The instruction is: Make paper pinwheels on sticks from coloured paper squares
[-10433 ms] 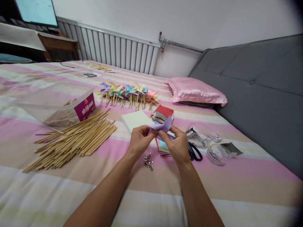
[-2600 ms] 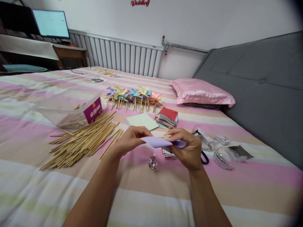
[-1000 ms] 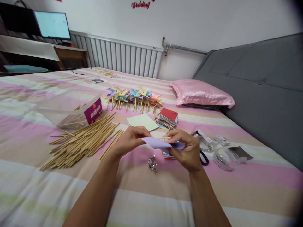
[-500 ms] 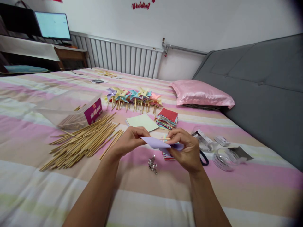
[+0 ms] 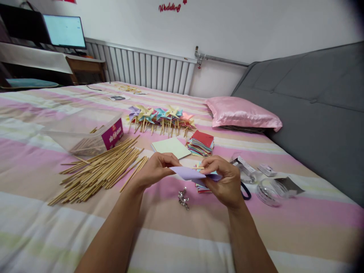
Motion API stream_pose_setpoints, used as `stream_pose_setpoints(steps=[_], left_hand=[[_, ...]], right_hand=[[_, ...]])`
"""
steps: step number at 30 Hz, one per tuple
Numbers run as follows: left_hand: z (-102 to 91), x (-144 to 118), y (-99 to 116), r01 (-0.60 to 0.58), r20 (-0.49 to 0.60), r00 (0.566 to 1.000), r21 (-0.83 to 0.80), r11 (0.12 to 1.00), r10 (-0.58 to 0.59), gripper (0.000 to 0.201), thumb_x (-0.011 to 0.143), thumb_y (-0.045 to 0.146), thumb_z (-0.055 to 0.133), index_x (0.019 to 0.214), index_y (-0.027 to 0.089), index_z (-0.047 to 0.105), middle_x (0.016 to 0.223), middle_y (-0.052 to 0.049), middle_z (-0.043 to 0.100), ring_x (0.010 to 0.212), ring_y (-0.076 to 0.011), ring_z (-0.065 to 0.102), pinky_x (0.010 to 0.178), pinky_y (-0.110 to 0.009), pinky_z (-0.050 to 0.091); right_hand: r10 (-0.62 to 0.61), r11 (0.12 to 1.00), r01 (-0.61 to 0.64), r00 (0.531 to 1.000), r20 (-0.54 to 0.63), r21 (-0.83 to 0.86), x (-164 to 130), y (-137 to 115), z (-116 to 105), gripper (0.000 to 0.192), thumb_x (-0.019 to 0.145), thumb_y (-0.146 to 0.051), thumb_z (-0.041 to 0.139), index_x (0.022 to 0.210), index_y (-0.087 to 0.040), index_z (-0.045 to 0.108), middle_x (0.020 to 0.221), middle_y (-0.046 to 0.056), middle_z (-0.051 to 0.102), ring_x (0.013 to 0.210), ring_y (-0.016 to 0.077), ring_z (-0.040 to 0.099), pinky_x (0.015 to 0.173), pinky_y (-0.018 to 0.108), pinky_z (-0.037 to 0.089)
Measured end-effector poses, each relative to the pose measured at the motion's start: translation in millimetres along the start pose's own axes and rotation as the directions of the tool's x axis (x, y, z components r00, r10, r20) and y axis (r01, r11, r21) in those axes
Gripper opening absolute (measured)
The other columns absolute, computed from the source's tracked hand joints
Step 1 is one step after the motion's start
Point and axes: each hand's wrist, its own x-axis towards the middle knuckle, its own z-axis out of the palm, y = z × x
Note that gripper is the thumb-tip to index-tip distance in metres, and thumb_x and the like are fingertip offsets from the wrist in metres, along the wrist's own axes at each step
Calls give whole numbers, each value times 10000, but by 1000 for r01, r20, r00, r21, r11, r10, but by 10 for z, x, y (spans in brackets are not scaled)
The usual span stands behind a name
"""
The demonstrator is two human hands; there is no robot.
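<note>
Both hands hold a folded purple paper pinwheel (image 5: 189, 173) just above the striped bed (image 5: 182, 227). My left hand (image 5: 155, 170) pinches its left side. My right hand (image 5: 223, 180) grips the right side, and a thin wooden stick tip (image 5: 198, 167) shows at the fingertips. Below the hands lies a small heap of metal pins (image 5: 183, 198). A stack of coloured paper squares (image 5: 202, 185) sits partly hidden under my right hand.
A pile of wooden sticks (image 5: 99, 170) and a clear plastic box (image 5: 82, 132) lie to the left. Finished pinwheels (image 5: 159, 115), a pale green sheet (image 5: 170, 146) and a red-topped paper stack (image 5: 201, 142) lie beyond. Tape rolls (image 5: 267, 189) and black scissors (image 5: 245, 190) are on the right, a pink pillow (image 5: 241, 113) behind.
Ten seconds ago the purple paper was held upright in folding; now it lies flat between the hands with a stick at it. Over the last second the hands barely move.
</note>
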Motion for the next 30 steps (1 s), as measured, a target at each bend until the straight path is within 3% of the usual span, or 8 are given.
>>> stream_pose_setpoints(steps=[10, 19, 25, 30], left_hand=[[6, 5, -11, 1, 11, 1000, -10, 1000, -1, 95, 625, 213, 733, 681, 136, 723, 711, -49, 627, 640, -126, 560, 579, -230, 420], [33, 12, -6, 40, 28, 999, 14, 999, -41, 156, 678, 259, 712, 679, 103, 695, 700, -47, 613, 648, -122, 534, 588, -232, 394], [61, 29, -70, 117, 49, 992, -40, 992, -115, 231, 704, 323, 695, 776, 103, 694, 758, -65, 647, 679, -127, 540, 616, -241, 404], [37, 41, -56, 169, 53, 982, 177, 970, -181, 241, 773, 342, 603, 791, 118, 688, 701, -46, 638, 649, -123, 538, 615, -238, 415]], right_hand=[[1, 1000, -1, 1000, -10, -3, -10, 24, 11, 153, 674, -96, 688, 712, -215, 599, 732, 13, 625, 722, 164, 607, 643, 278, 491], [51, 991, -59, 996, -73, -118, -49, -9, 34, 195, 667, -74, 671, 762, -218, 581, 750, -5, 605, 710, 148, 571, 596, 242, 460], [233, 972, -234, 965, -118, 3, -40, 93, 59, 169, 679, -129, 674, 801, -203, 582, 727, -21, 603, 616, 115, 553, 548, 216, 460], [394, 911, -354, 898, -196, 210, -5, 214, 8, 259, 679, -266, 718, 886, -185, 585, 787, 10, 663, 668, 147, 630, 573, 240, 488]])
